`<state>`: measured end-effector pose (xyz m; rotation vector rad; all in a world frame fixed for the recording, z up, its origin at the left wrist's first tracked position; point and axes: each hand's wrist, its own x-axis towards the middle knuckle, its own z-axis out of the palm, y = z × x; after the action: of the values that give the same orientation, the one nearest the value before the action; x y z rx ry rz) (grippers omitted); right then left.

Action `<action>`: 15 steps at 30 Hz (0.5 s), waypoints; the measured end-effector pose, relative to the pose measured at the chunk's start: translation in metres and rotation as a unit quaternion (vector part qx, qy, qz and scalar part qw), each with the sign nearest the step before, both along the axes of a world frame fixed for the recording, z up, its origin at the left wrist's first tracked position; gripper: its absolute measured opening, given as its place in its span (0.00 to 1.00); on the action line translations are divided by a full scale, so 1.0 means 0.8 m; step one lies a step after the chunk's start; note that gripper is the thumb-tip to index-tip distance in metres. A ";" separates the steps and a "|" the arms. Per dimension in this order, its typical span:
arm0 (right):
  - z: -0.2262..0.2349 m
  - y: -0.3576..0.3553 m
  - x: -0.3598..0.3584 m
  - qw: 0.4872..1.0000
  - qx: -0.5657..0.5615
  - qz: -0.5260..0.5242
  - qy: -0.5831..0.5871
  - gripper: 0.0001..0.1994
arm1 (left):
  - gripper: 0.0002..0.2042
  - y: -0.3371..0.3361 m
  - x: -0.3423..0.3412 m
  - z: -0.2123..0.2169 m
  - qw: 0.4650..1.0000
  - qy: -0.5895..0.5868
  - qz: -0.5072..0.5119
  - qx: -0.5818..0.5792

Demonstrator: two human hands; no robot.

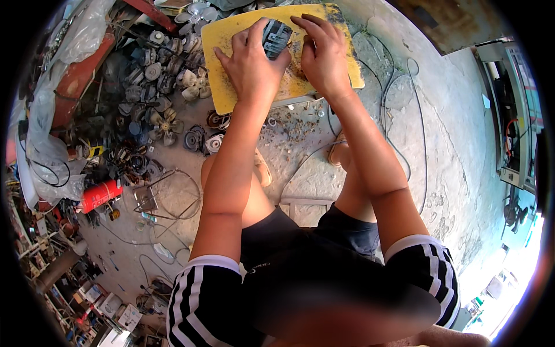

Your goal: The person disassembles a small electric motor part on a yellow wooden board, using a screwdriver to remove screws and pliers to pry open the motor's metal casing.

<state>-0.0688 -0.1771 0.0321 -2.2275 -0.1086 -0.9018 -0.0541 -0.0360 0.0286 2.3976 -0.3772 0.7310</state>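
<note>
A small dark grey motor block [276,37] sits on a worn yellow board [231,34] in front of me. My left hand [250,65] lies over its left side, thumb and fingers gripping it. My right hand [324,55] rests against its right side, fingers curled onto the board beside the part. Most of the block is hidden under both hands. I sit low, with my knees apart beneath my forearms.
A heap of fan blades and old motor parts [156,87] spreads to the left. A red cylinder [99,195] and a wire fan guard [173,194] lie on the concrete floor. Black cables [399,98] loop on the right. An opened appliance [517,110] stands far right.
</note>
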 end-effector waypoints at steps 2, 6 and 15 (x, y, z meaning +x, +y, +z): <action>-0.005 -0.001 0.002 1.000 0.007 0.023 0.001 0.21 | 0.33 0.000 0.001 0.000 1.000 0.002 -0.001 0.003; 0.005 -0.002 0.000 0.999 -0.026 0.017 -0.018 0.21 | 0.33 0.001 0.000 -0.001 1.000 0.002 -0.001 0.000; -0.001 0.000 0.000 1.000 -0.007 -0.008 0.009 0.22 | 0.33 0.002 0.000 0.000 1.000 0.003 -0.002 -0.003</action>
<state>-0.0690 -0.1772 0.0313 -2.2520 -0.0883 -0.8923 -0.0538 -0.0347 0.0283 2.3919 -0.3777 0.7217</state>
